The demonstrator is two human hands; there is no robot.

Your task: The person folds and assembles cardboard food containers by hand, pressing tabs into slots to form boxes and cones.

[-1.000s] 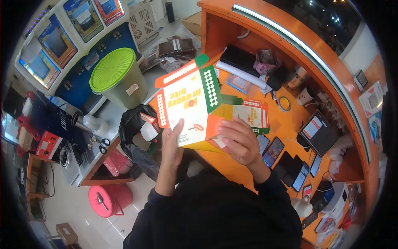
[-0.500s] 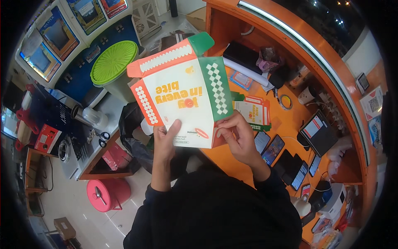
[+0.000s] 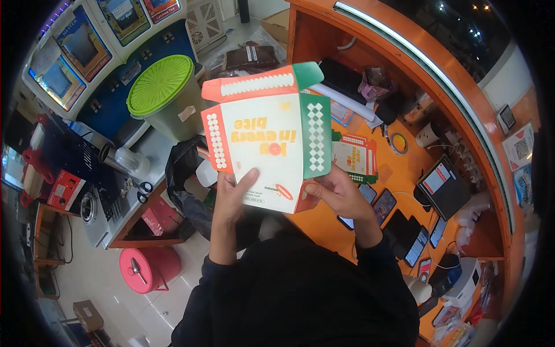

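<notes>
A partly folded cardboard food box (image 3: 260, 147), white with orange-red and green patterned side flaps, is held up in front of me. Its printing faces me upside down. My left hand (image 3: 232, 194) grips the lower left edge, thumb on the white face and fingers behind. At the lower right corner my right hand (image 3: 338, 194) pinches a red flap beside the green side, its thumb on the flap. The far green and red flaps stand loose. On the orange counter beyond my right hand lies a second box of the same pattern (image 3: 359, 156).
Several phones (image 3: 416, 246) and a tablet (image 3: 442, 180) lie on the orange counter (image 3: 315, 222) at right, with a tape roll (image 3: 398, 143) further back. At left stand a lime-lidded bin (image 3: 162, 87), a black bag (image 3: 188, 173), scissors (image 3: 144, 192) and a pink bucket (image 3: 153, 269).
The food box has shifted right and slightly down, turning more upright. My right thumb has moved onto the red corner flap, and the right side is folded further back.
</notes>
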